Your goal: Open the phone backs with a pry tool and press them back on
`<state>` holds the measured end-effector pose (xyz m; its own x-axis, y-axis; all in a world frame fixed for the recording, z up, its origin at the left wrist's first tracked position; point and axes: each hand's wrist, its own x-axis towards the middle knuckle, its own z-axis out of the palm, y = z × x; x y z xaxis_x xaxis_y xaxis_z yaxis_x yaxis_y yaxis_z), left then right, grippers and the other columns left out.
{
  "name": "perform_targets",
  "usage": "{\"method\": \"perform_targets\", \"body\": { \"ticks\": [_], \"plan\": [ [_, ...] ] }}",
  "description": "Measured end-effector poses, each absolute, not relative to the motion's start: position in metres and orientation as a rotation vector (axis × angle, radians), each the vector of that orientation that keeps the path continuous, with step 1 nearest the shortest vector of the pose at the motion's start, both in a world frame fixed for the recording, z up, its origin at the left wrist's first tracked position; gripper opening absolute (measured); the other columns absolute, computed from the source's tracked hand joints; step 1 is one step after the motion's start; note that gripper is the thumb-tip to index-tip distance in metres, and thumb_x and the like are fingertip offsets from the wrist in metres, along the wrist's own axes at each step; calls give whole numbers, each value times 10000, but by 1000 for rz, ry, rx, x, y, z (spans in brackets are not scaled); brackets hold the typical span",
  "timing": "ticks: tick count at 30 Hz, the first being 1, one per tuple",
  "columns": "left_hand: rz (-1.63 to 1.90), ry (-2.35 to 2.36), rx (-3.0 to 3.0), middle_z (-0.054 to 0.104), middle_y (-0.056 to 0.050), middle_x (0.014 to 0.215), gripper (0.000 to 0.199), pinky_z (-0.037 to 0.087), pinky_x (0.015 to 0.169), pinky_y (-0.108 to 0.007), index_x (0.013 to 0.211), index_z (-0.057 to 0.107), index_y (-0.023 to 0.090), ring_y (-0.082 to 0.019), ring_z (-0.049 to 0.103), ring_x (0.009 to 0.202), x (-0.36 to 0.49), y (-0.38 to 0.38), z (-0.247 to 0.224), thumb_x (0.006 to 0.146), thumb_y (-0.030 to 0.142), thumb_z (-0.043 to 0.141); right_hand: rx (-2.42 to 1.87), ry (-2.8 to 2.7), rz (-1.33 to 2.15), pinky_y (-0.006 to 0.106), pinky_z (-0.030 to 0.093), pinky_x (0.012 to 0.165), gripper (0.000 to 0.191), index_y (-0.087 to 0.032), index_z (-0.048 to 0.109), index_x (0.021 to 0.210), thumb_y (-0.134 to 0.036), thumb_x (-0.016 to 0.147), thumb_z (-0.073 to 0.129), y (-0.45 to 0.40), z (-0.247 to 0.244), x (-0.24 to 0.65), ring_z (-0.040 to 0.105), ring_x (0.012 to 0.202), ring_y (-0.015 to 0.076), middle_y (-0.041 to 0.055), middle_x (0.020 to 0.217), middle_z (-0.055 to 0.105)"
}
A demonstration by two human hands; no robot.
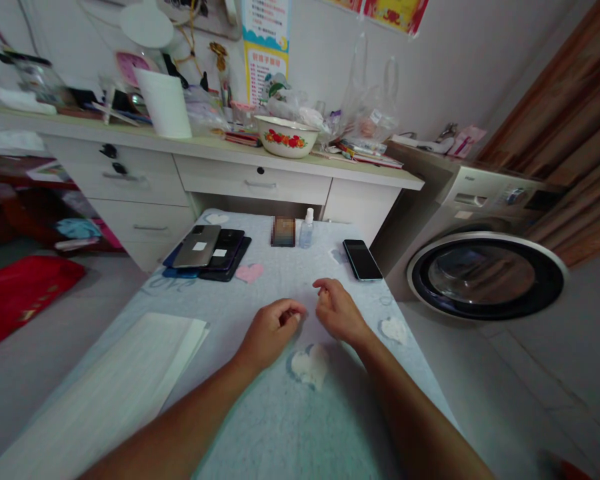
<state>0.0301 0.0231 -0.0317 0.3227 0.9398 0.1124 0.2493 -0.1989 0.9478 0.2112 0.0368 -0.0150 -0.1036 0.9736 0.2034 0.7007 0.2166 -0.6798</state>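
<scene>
My left hand [274, 330] hovers over or rests on the middle of the cloth-covered table [260, 427], its fingers curled; whether anything is inside them is hidden. Just to its right is my right hand [339, 310], with the index finger partly extended and the others bent inward. The two hands do not touch. Beyond my right hand lies a black phone [363, 260]. A small clear spray bottle [306, 232] stands at the far edge beside a blurred brown item [283, 231]. Several phones and flat devices [200, 247] are stacked at the far left.
A folded whitish sheet [110, 393] covers the table's left side. Behind stands a cluttered white desk [253, 177] with a flowered bowl [287, 137] and a white paper roll [165, 103]. A washing machine [480, 247] is at the right, a red bag [25, 297] at the left.
</scene>
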Motion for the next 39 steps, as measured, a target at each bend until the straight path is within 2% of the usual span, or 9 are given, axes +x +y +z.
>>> {"method": "perform_targets", "body": {
  "ticks": [4,10,17,24,28,32,36,39],
  "plan": [
    [1006,1250,1854,643,-15,854,178,428,668,-261,905,666,181,-149,563,682,24,29,-29,814,164,514,-1506,-1832,583,343,436,895,450,-198,495,1152,-89,716,502,37,-28,210,573,985,201,74,1076,581],
    [880,1373,2113,624,-44,941,217,463,798,-301,920,649,177,-186,594,844,24,32,-36,779,76,518,-1463,-1909,467,309,436,798,129,-183,562,958,-181,873,465,34,-32,209,569,867,190,67,928,602],
    [609,1440,2325,613,-64,1015,269,448,913,-319,1001,656,183,-207,586,981,26,31,-32,779,80,544,-1529,-2067,271,338,377,843,161,-169,609,861,-131,887,454,36,-37,207,520,877,211,85,920,614],
    [193,1502,2393,655,-76,1061,252,449,908,-334,1052,665,209,-237,621,1014,3,49,6,827,225,552,-1658,-2130,105,330,356,846,203,-184,632,1044,-275,902,519,36,-39,205,500,922,230,97,972,578],
    [121,1749,2343,652,-104,1138,267,447,902,-348,1056,667,207,-266,609,1072,-19,74,23,828,247,535,-1707,-2139,101,320,352,830,229,-191,646,1052,-255,942,455,37,-39,204,502,896,219,96,946,581],
    [75,1794,2307,680,-122,1090,295,461,855,-350,1046,681,194,-280,636,1019,-32,92,30,789,254,547,-1739,-2125,135,316,356,824,231,-180,652,1048,-231,944,453,37,-36,203,512,895,218,97,938,599],
    [6,1694,2289,727,-78,959,236,471,777,-301,925,717,202,-245,667,901,-40,105,47,760,267,561,-1728,-2127,169,316,365,834,230,-173,650,1049,-220,942,452,38,-35,204,520,908,217,100,951,612],
    [11,1622,2294,727,-35,946,233,465,737,-253,928,707,213,-197,663,869,-51,117,65,813,265,511,-1723,-2130,167,315,371,847,226,-163,649,1050,-214,938,459,39,-36,205,524,919,217,103,960,614]
  ]
}}
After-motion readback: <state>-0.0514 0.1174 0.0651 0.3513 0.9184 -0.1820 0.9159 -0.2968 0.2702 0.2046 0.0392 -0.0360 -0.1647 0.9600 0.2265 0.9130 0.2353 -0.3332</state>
